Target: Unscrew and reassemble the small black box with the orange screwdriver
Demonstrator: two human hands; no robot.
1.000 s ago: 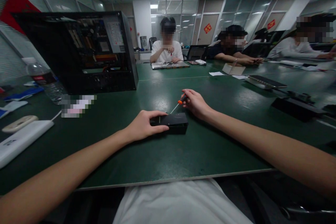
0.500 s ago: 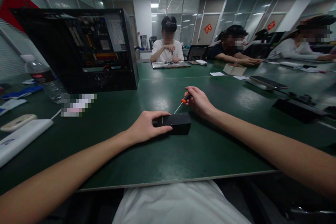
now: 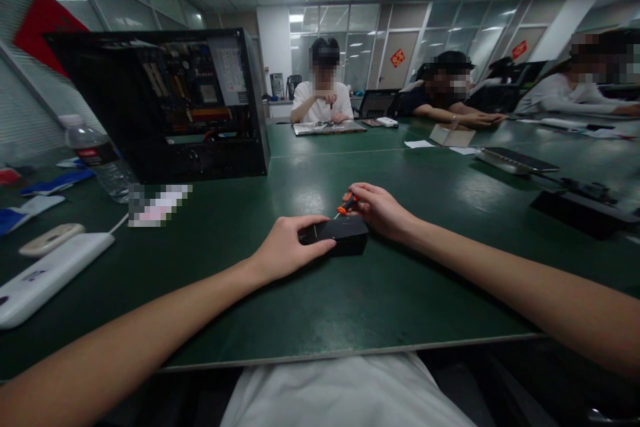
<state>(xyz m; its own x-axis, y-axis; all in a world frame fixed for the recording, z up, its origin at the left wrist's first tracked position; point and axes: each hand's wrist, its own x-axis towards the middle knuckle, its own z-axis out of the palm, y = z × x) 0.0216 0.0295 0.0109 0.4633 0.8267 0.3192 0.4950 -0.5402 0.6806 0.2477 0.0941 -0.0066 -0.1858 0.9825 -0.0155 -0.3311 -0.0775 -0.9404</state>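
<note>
A small black box-shaped part (image 3: 350,233) rests on the green table, and my left hand (image 3: 290,247) grips its left end between thumb and fingers. In my right hand (image 3: 377,210) is a screwdriver (image 3: 347,203) with an orange and black handle, held in a pinch and tilted. Its thin shaft points down and left to the far edge of the black part. Where the tip ends is hidden behind the part's far side.
An open black computer case (image 3: 260,100) stands at the back left, with a plastic water bottle (image 3: 103,160) beside it. A white power bank (image 3: 60,277) lies at the left. Black hardware (image 3: 583,210) sits at the right. A person (image 3: 323,93) works across the table.
My right hand has come down and the screwdriver's shaft has sunk lower behind the black part, so less of it shows. My left hand keeps its hold. The view has shifted slightly.
</note>
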